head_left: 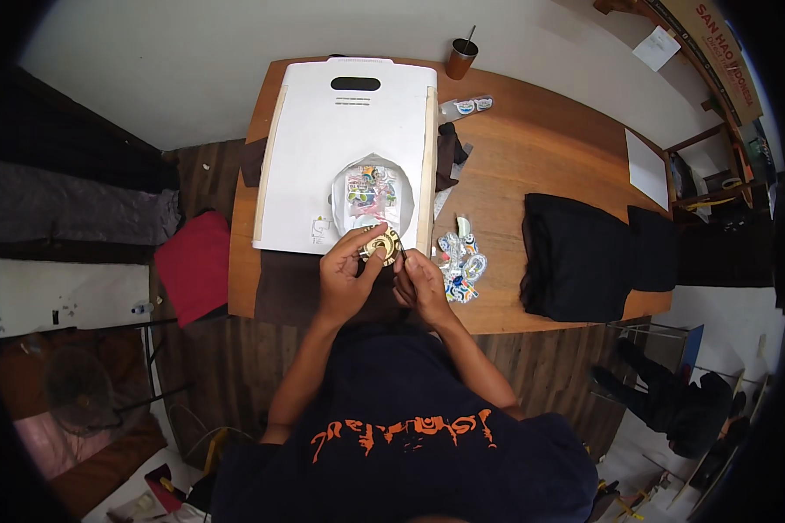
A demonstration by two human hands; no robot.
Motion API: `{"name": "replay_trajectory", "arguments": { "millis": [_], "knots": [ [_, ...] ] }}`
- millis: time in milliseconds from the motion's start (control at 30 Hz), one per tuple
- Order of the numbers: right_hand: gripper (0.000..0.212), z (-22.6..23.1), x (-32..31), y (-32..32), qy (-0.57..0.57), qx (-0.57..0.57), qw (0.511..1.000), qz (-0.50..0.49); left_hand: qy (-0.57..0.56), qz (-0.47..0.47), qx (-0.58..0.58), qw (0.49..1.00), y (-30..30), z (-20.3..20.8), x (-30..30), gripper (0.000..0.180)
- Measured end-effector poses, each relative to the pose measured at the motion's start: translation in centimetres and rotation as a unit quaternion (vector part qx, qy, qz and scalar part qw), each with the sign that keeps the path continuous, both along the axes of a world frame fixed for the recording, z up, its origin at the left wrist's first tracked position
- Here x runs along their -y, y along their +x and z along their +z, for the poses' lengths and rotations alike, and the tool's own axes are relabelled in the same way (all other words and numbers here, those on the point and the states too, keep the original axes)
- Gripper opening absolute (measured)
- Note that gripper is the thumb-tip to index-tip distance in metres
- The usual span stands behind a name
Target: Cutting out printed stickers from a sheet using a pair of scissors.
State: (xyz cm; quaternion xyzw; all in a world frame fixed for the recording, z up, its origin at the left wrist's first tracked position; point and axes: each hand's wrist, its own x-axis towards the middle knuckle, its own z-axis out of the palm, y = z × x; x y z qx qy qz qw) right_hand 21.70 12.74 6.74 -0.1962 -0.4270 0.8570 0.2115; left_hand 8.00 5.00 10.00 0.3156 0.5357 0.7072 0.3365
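Observation:
My left hand is closed on a round cream-and-black disc, a sticker or patch, with the thumb across its face. Beside it, my right hand pinches a thin dark tool upright against the disc's right edge; its tip is too small to make out. Both hands are over the near edge of a large white panel-like box with a slot at its far end. Just beyond my fingers, a round opening in the box holds colourful printed cut-outs.
Colourful stickers lie right of my right hand on the wooden table. Folded black cloth lies farther right. A brown tumbler stands at the back, near a clear packet. Red cloth is to the left.

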Motion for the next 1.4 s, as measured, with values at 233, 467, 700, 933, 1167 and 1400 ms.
{"name": "replay_trajectory", "arguments": {
  "millis": [233, 467, 700, 933, 1167, 1400],
  "knots": [
    [0.033, 0.7, 0.1, -0.2, 0.005, -0.005, 1.000, -0.005, 0.001, -0.002, -0.003, 1.000, 0.0, 0.0, 0.1, 0.032],
    [0.033, 0.0, 0.1, 0.0, -0.003, -0.007, 1.000, -0.008, -0.009, -0.003, 0.004, 1.000, 0.0, -0.1, 0.2, 0.032],
    [0.034, -0.1, 0.2, 0.1, -0.003, -0.006, 1.000, -0.003, -0.046, -0.010, -0.008, 0.999, -0.4, -1.1, 0.9, 0.031],
    [0.033, -0.4, 0.1, 0.1, -0.003, -0.011, 1.000, -0.004, 0.007, 0.042, -0.003, 0.999, 0.0, -0.9, 0.0, 0.028],
    [0.034, 0.3, 0.0, 0.1, 0.006, -0.009, 1.000, -0.008, -0.003, 0.019, 0.026, 0.999, -0.1, -0.4, 0.2, 0.031],
    [0.034, -0.4, 0.1, 0.3, -0.007, -0.013, 1.000, -0.011, 0.004, 0.021, 0.019, 1.000, 0.0, -0.4, 0.1, 0.033]
  ]
}}
